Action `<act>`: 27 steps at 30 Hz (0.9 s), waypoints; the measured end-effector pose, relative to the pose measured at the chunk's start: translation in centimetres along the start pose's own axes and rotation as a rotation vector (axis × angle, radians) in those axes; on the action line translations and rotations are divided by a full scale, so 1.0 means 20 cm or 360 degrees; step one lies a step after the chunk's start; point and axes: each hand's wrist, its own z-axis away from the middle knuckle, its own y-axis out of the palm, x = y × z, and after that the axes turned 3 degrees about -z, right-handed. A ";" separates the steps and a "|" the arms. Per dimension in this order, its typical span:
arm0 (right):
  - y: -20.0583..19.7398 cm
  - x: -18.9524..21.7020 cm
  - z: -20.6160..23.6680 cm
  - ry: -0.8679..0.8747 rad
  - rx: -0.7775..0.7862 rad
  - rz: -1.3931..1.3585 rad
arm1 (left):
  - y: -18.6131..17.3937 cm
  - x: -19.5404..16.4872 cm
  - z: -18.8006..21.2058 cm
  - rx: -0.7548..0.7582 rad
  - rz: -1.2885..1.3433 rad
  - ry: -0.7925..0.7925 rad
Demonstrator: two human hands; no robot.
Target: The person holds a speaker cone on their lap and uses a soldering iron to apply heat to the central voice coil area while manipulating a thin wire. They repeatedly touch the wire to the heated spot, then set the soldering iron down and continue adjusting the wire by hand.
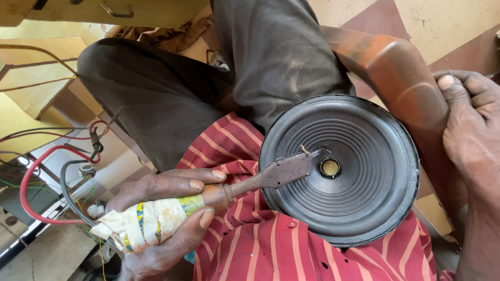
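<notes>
- Over on the left, loose red, black and green wires (45, 174) curl over a yellow wooden frame (16, 85) and some open grey boxes.
- Next, the left hand (165, 210) is closed tight around an old soldering iron with a paper-wrapped handle and a rusty flat metal tip (223, 194). The fingers fold over the white and yellow wrapping.
- The iron looks hard and stiff, and not very heavy. The wrapped handle looks like the safe place to hold it, since the bare metal end may be hot.
- The tip of the iron reaches across to the middle of a round black speaker cone with ring-shaped ridges (370, 165). It touches near the small brass hole at the centre, where a thin bit of wire sticks up.
- The speaker lies face up on the person's lap, on a red cloth with pale stripes (266, 257). Dark grey trousers (219, 69) show above it.
- The cone looks thin and soft, like paper, so I think it could tear or dent if pushed. The hard outer rim looks like the best place to grip it.
- At the right, the right hand (479, 128) rests by an orange plastic shape (398, 74). Its thumb and fingers pinch a thin wire; it does not touch the speaker.
</notes>
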 end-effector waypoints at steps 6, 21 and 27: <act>0.00 -0.02 0.00 0.0020 0.0009 -0.0062 | 0.00 0.01 0.01 -0.0017 -0.0017 0.0012; -0.08 -0.22 0.01 0.0058 -0.0089 -0.1075 | -0.01 0.03 0.01 -0.0020 -0.0070 -0.0028; -0.15 0.04 0.23 -0.0184 0.0383 -0.0177 | -0.05 0.01 0.05 -0.0035 0.0272 -0.0099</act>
